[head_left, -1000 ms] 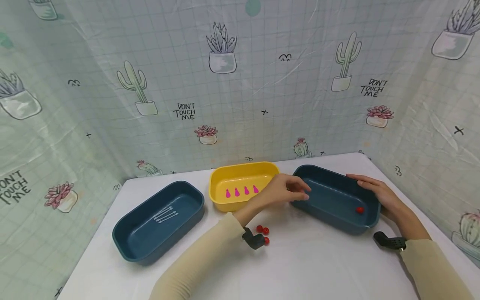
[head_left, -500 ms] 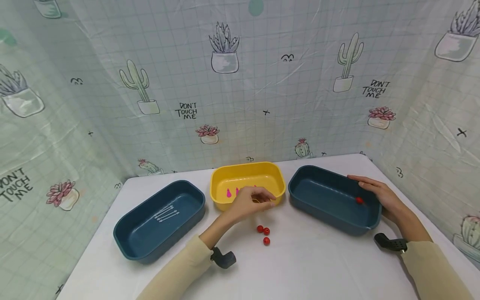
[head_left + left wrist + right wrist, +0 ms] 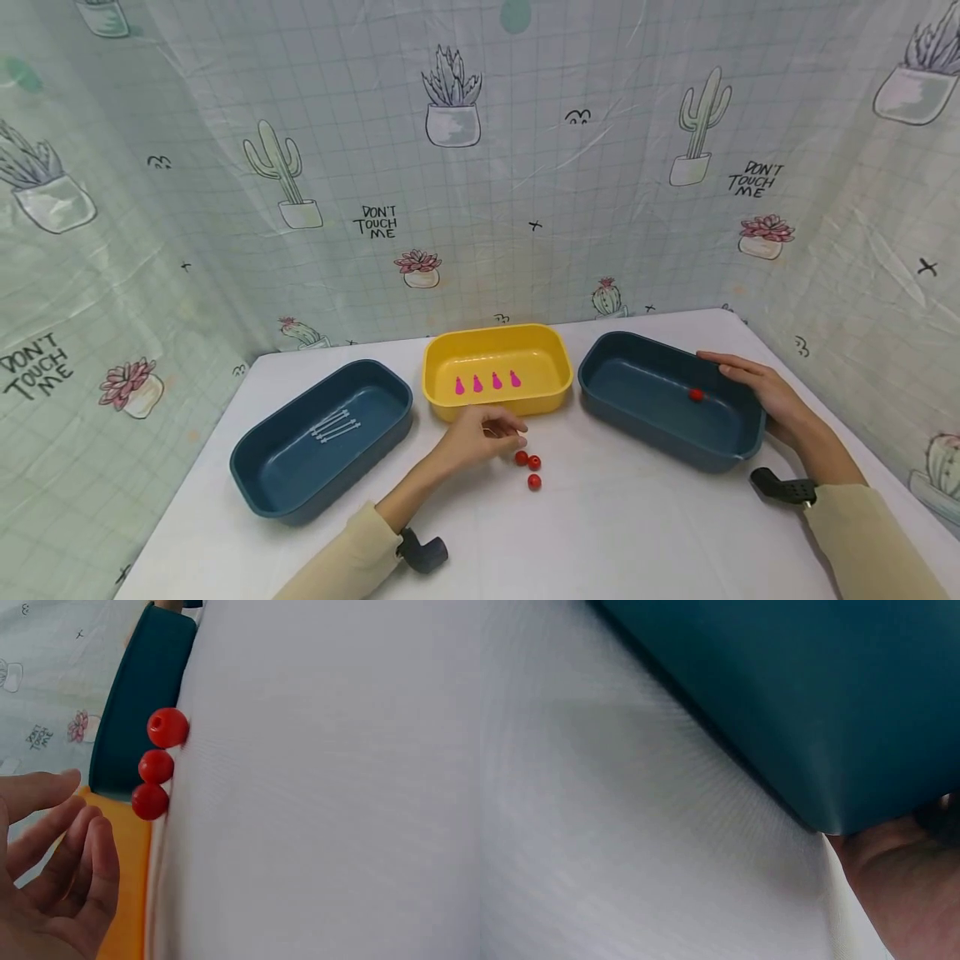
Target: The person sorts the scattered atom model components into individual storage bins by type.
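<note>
My left hand hovers over the table in front of the yellow bin, fingers loosely bent and holding nothing. Close by its fingertips lie red beads: the nearest bead, one beside it and a third bead nearer me. In the left wrist view, thumb and fingers are apart, with a bead just beyond them. My right hand rests against the right end of a dark blue bin, fingers laid along its rim. Inside that bin is one red bead.
A yellow bin at the back middle contains several pink pear-shaped pieces. Another dark blue bin, on the left, contains several thin pale sticks. A patterned cloth hangs behind the white table.
My left hand has moved left and toward me, from the right blue bin's rim to the loose beads. The bead in that bin has rolled leftward. My right hand stays at the bin.
</note>
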The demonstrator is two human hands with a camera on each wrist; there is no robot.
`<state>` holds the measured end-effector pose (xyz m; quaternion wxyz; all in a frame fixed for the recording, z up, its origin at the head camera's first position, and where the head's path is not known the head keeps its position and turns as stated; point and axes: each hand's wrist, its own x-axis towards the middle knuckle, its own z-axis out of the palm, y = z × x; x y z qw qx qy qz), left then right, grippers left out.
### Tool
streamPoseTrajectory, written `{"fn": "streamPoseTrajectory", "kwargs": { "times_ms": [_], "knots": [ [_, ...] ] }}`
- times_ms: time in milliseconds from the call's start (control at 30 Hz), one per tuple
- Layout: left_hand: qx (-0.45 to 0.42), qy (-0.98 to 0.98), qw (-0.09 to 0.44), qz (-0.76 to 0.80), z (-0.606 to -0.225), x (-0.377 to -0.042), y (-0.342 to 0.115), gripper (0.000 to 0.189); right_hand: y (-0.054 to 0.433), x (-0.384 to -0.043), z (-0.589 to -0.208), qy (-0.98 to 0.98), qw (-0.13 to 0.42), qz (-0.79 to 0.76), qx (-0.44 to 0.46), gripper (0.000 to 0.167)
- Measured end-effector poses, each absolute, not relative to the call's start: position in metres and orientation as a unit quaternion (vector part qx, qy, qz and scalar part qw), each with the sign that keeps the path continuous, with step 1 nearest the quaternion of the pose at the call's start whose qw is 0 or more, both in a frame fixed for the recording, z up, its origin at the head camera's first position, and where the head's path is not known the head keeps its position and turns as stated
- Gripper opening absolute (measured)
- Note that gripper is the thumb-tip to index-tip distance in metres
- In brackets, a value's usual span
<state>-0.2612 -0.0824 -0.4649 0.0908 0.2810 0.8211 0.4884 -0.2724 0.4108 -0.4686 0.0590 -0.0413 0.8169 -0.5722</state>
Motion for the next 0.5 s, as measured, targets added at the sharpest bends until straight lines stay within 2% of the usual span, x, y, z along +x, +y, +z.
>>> {"fn": "streamPoseTrajectory", "kwargs": {
  "times_ms": [233,500],
  "knots": [
    [0.271,0.832,0.095,0.475,-0.475,-0.261,-0.086,0.023,0.411,-0.271,-0.469,0.828,0.057,-0.557,-0.042,0.056],
    [0.299,0.842,0.082,0.441,-0.484,-0.262,-0.086,0.025,0.411,-0.270,-0.470,0.826,0.052,-0.559,-0.053,0.057]
  ]
}}
